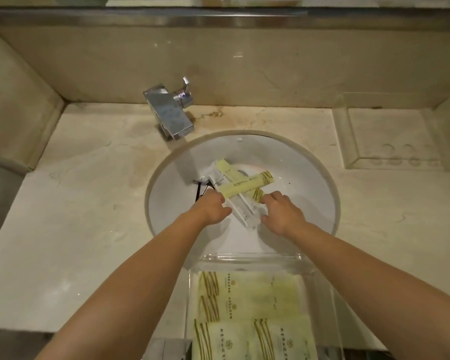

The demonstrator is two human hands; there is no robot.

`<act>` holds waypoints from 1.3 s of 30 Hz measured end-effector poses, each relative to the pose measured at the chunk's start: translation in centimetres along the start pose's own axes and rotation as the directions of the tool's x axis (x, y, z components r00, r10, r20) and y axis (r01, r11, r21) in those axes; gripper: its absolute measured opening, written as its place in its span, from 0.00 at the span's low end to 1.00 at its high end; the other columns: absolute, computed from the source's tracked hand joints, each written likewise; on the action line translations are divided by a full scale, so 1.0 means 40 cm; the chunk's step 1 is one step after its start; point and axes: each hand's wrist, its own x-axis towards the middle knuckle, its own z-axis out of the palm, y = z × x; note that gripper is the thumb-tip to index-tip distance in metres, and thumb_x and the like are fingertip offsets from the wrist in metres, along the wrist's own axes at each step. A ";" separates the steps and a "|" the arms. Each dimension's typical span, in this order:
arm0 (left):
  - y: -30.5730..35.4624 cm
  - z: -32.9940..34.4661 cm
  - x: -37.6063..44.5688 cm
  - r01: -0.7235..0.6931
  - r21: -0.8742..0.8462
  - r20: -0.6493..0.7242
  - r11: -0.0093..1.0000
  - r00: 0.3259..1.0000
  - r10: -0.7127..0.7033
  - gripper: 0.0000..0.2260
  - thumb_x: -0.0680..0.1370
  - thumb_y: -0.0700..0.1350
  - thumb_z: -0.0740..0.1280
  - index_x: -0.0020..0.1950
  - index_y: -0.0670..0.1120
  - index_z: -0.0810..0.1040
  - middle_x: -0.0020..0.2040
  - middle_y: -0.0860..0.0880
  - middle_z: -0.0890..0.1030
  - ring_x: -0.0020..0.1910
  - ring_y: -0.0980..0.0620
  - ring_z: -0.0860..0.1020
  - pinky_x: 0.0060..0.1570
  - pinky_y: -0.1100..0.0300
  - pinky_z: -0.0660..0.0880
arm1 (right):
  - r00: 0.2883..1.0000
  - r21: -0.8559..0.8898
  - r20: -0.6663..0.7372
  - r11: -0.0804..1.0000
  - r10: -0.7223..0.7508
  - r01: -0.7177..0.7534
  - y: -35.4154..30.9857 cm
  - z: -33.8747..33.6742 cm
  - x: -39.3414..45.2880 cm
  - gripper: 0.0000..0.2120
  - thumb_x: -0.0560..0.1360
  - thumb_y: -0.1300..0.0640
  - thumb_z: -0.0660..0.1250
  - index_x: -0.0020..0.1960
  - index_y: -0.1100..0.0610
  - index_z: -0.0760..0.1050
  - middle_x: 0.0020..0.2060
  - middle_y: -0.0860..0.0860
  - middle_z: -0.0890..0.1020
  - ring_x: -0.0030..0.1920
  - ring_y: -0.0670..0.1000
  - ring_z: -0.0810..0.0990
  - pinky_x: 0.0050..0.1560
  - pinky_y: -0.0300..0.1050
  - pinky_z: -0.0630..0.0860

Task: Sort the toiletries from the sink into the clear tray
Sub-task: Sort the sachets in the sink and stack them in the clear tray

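Sink (309, 178): one round white basin set in the marble worktop (89, 203), one chrome faucet (170, 110) at its far-left rim.

Contents of the basin, counted: two yellow packets and at least two clear-wrapped packets, all long and narrow, piled crosswise at the centre. The upper yellow packet (247, 184) lies across the pile, one end towards the basin's right side, the other at the left hand. The second yellow packet (225, 166) runs underneath from far-left to near-right, its striped end showing just beside the right hand. The clear-wrapped packets (240, 209) lie side by side under both; exact count uncertain, since the wrappers overlap. One black-handled razor (200, 189) sits at the left of the pile, partly hidden by the left hand.

Left hand (212, 207): fingers curled down at the near end of the upper yellow packet and touching it; whether it actually pinches the packet I cannot tell. Right hand (283, 213): fingers curled down onto the near-right part of the pile, thumb at the clear-wrapped packets; firm hold not confirmed.

Clear tray (252, 258): one, on the worktop's near edge, just in front of the basin. It holds four flat yellow-green sachets (250, 289), two in the far row and two in the near row.

One empty-looking clear holder (348, 141) stands at the worktop's far-right corner.
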 end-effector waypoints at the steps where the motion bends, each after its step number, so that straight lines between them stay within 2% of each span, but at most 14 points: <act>1: -0.006 0.013 0.016 0.000 0.012 -0.003 1.000 1.000 0.000 0.21 0.79 0.50 0.63 0.67 0.39 0.73 0.72 0.41 0.64 0.67 0.42 0.70 0.66 0.53 0.68 | 1.000 -0.001 0.003 1.000 -0.013 0.013 0.001 0.007 0.021 0.24 0.76 0.58 0.61 0.72 0.53 0.65 0.68 0.53 0.68 0.66 0.56 0.67 0.58 0.53 0.72; 4: -0.019 0.039 0.065 0.009 0.028 -0.018 1.000 1.000 -0.009 0.21 0.78 0.50 0.63 0.69 0.43 0.72 0.77 0.41 0.56 0.73 0.41 0.64 0.70 0.52 0.65 | 0.999 -0.006 0.004 0.999 -0.035 0.035 0.002 0.029 0.078 0.25 0.76 0.59 0.60 0.72 0.53 0.63 0.68 0.54 0.67 0.65 0.57 0.68 0.57 0.54 0.73; 7: -0.020 0.052 0.107 0.004 0.003 -0.034 1.000 0.999 -0.004 0.21 0.77 0.49 0.64 0.69 0.45 0.72 0.80 0.43 0.48 0.77 0.42 0.58 0.72 0.53 0.62 | 0.999 -0.008 0.014 0.999 -0.039 0.039 0.000 0.047 0.130 0.32 0.76 0.60 0.60 0.77 0.52 0.53 0.76 0.53 0.58 0.69 0.59 0.64 0.60 0.56 0.72; 10: -0.021 0.059 0.139 -0.011 -0.026 -0.078 1.000 0.997 0.009 0.18 0.77 0.47 0.65 0.66 0.44 0.74 0.77 0.43 0.56 0.73 0.43 0.63 0.70 0.55 0.64 | 0.998 -0.057 0.045 0.998 -0.039 0.041 -0.004 0.058 0.185 0.38 0.75 0.60 0.61 0.78 0.48 0.44 0.79 0.50 0.49 0.71 0.58 0.64 0.57 0.54 0.73; 13: -0.021 0.064 0.155 -0.022 -0.048 -0.120 0.999 0.993 0.016 0.15 0.76 0.44 0.67 0.62 0.43 0.74 0.68 0.44 0.65 0.61 0.43 0.73 0.60 0.57 0.70 | 0.998 -0.098 0.018 0.993 -0.065 0.066 -0.006 0.069 0.227 0.43 0.72 0.61 0.66 0.77 0.46 0.43 0.76 0.50 0.56 0.68 0.58 0.65 0.50 0.52 0.75; 16: -0.021 0.065 0.163 -0.015 -0.091 -0.130 0.996 0.992 0.003 0.13 0.76 0.42 0.67 0.60 0.43 0.74 0.64 0.43 0.67 0.57 0.43 0.75 0.57 0.57 0.71 | 0.996 -0.117 -0.028 0.990 -0.082 0.078 -0.009 0.082 0.245 0.40 0.71 0.61 0.67 0.76 0.50 0.50 0.66 0.52 0.67 0.63 0.58 0.68 0.43 0.50 0.73; 19: -0.023 0.062 0.162 0.003 -0.134 -0.117 0.991 0.993 -0.019 0.11 0.75 0.38 0.68 0.57 0.44 0.75 0.63 0.43 0.69 0.55 0.45 0.75 0.52 0.59 0.69 | 0.998 -0.142 -0.015 0.989 -0.054 0.051 -0.015 0.088 0.247 0.26 0.70 0.62 0.66 0.67 0.56 0.66 0.60 0.54 0.69 0.58 0.57 0.71 0.41 0.49 0.69; 25: -0.026 0.063 0.151 0.029 -0.292 -0.097 0.956 0.994 -0.059 0.14 0.72 0.33 0.67 0.50 0.48 0.68 0.58 0.42 0.73 0.46 0.48 0.72 0.35 0.62 0.69 | 0.998 -0.031 0.043 0.998 0.046 -0.045 -0.022 0.093 0.237 0.19 0.70 0.59 0.66 0.61 0.57 0.70 0.58 0.54 0.69 0.59 0.56 0.70 0.43 0.48 0.69; 27: -0.021 0.059 0.143 0.058 -0.424 -0.073 0.904 0.992 -0.098 0.14 0.73 0.35 0.67 0.52 0.47 0.67 0.53 0.43 0.75 0.42 0.48 0.75 0.36 0.59 0.73 | 0.997 0.030 0.042 0.997 0.071 -0.072 -0.023 0.093 0.233 0.19 0.70 0.59 0.66 0.60 0.56 0.71 0.58 0.53 0.69 0.58 0.56 0.71 0.44 0.49 0.71; 30: 0.007 0.031 0.116 0.103 -0.775 -0.021 0.623 0.982 -0.189 0.12 0.80 0.48 0.63 0.58 0.44 0.66 0.42 0.45 0.77 0.33 0.50 0.76 0.31 0.62 0.73 | 0.991 0.179 0.010 0.975 0.134 -0.134 -0.025 0.073 0.213 0.13 0.70 0.59 0.64 0.54 0.56 0.74 0.52 0.52 0.73 0.53 0.56 0.75 0.44 0.47 0.72; 32: 0.018 0.015 0.110 0.134 -0.890 0.015 0.435 0.964 -0.267 0.16 0.82 0.54 0.55 0.57 0.43 0.69 0.40 0.45 0.78 0.34 0.49 0.77 0.36 0.57 0.73 | 0.983 0.417 0.027 0.892 0.179 -0.174 -0.033 0.045 0.193 0.05 0.71 0.60 0.62 0.47 0.55 0.74 0.41 0.51 0.76 0.44 0.56 0.77 0.41 0.45 0.72; 34: 0.026 0.004 0.096 0.174 -0.912 0.061 0.370 0.953 -0.297 0.17 0.82 0.55 0.53 0.53 0.43 0.72 0.41 0.45 0.78 0.37 0.48 0.78 0.37 0.56 0.73 | 0.977 0.707 0.089 0.679 0.195 -0.200 -0.045 0.014 0.168 0.05 0.73 0.62 0.61 0.46 0.56 0.74 0.36 0.50 0.76 0.39 0.53 0.76 0.39 0.44 0.71; 36: 0.033 -0.002 0.074 0.193 -0.859 0.092 0.473 0.969 -0.229 0.13 0.80 0.52 0.59 0.53 0.43 0.75 0.45 0.46 0.79 0.41 0.49 0.78 0.40 0.56 0.75 | 0.980 0.861 0.149 0.469 0.131 -0.194 -0.055 -0.017 0.132 0.06 0.73 0.65 0.62 0.48 0.58 0.76 0.36 0.51 0.77 0.34 0.49 0.73 0.35 0.40 0.69; 39: 0.053 -0.005 0.031 0.128 -0.794 0.104 0.594 0.992 -0.074 0.13 0.78 0.49 0.67 0.59 0.45 0.78 0.53 0.46 0.82 0.48 0.49 0.79 0.49 0.55 0.76 | 0.982 0.907 0.187 0.390 -0.033 -0.160 -0.063 -0.042 0.071 0.11 0.72 0.66 0.65 0.52 0.56 0.80 0.37 0.52 0.80 0.33 0.47 0.73 0.33 0.40 0.67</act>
